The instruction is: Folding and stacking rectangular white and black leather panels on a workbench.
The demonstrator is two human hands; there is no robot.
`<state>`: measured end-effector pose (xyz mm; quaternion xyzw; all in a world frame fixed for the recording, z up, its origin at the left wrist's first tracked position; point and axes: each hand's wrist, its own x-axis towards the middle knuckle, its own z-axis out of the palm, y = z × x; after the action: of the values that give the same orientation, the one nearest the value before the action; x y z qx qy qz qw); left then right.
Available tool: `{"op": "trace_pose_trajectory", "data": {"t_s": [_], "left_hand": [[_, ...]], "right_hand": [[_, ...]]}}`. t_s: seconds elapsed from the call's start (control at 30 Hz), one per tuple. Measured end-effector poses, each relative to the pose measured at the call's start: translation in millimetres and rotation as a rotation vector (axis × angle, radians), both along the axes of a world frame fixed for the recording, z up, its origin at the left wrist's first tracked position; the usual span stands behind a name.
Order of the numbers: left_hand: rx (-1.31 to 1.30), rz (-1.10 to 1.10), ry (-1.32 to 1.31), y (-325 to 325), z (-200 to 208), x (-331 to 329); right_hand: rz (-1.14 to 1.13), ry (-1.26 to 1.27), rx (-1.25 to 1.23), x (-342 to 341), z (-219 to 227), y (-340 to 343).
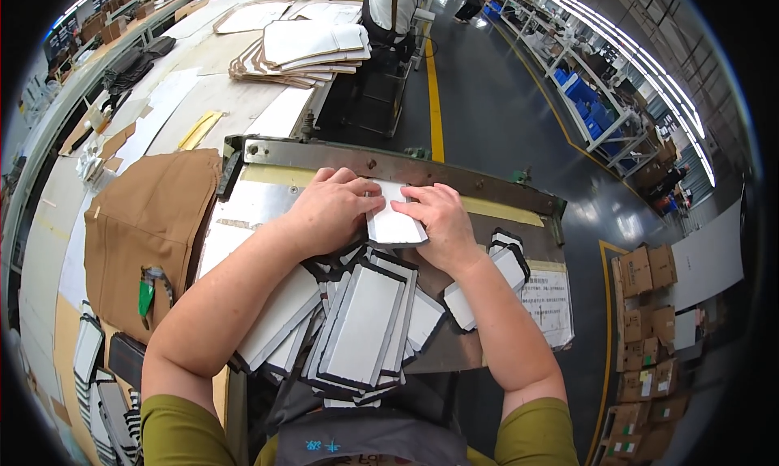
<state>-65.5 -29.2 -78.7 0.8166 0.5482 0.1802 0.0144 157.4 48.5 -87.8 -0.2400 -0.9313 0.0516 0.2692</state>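
A white rectangular panel with dark edging (395, 218) lies on the machine bed, up against a long metal bar (324, 156). My left hand (334, 206) grips its left edge, fingers bent and pressed onto it. From the other side my right hand (440, 221) holds the right edge between thumb and fingers. Below my wrists sits a loose, overlapping pile of similar dark-edged white panels (363, 326). A smaller group of these panels (491, 286) rests beneath my right forearm, partly hidden by it.
Left of the machine lies a brown sheet of material (150, 214) with a green-handled tool (146, 297) on it. More panels (101, 401) stand at lower left. Large white sheets (312, 48) are stacked on the far table near another person (391, 11). Cardboard boxes (645, 368) are piled at right.
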Motion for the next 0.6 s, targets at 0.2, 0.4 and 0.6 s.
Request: {"op": "trace_pose_trajectory", "data": {"t_s": [0.2, 0.4, 0.6], "left_hand": [[-0.066, 0.022, -0.054, 0.3, 7.0, -0.5], [-0.040, 0.001, -0.072, -0.3, 5.4, -1.4], [-0.080, 0.066, -0.092, 1.7, 7.6, 1.0]], "right_hand": [[0.005, 0.001, -0.093, 1.6, -1.8, 1.5], [0.015, 0.020, -0.245, -0.5, -1.8, 0.9], [-0.140, -0.155, -0.134, -2.9, 13.3, -7.1]]}}
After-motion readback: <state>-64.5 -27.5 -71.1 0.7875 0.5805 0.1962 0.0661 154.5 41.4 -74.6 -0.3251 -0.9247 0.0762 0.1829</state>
